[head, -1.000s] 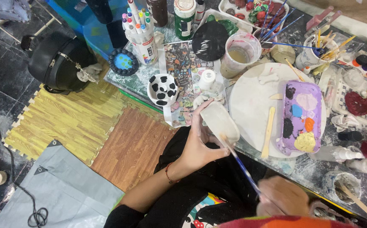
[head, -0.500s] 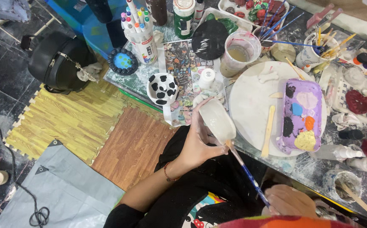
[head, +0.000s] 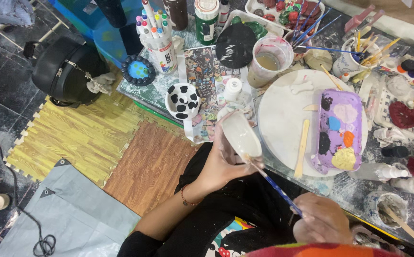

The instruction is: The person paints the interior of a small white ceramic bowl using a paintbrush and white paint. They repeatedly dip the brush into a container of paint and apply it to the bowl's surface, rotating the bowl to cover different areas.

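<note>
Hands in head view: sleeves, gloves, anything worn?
Both hands bare, no gloves. Left hand: forearm uncovered, no sleeve in view, a thin red bracelet at the wrist. Right hand: no ring or band visible; its wrist is hidden behind multicoloured striped fabric at the bottom edge.

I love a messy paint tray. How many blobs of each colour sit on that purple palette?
On the purple palette:
Black blobs: 2
Blue blob: 1
Orange blob: 1
Yellow blob: 1
Pale pink blob: 1
Total: 6
</note>
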